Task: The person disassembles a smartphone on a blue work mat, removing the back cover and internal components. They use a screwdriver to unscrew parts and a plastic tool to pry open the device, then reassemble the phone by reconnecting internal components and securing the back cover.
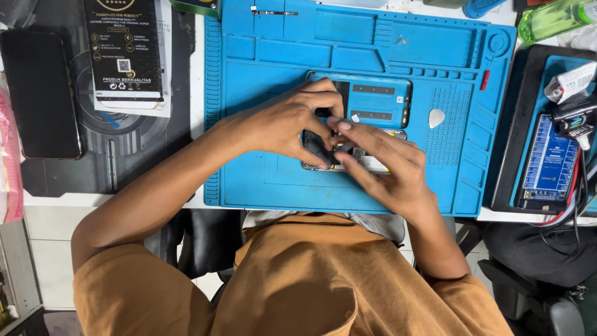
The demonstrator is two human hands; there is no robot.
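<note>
An opened phone [367, 163] lies on the blue work mat [273, 180], its insides facing up. My left hand [283, 124] rests over its left end, fingers pinching a black part [316, 149] there. My right hand [388, 168] comes in from the right, with its fingertips pressing on the phone's middle beside the left fingers. Just behind the hands lies a blue phone panel [376, 102] with dark strips on it. Both hands hide most of the open phone.
A white triangular pick [437, 117] lies on the mat to the right. A black phone [40, 93] and a black printed box [127, 53] sit at the left. A blue circuit device [550, 158] with cables is at the right, a green bottle [553, 18] at the far right.
</note>
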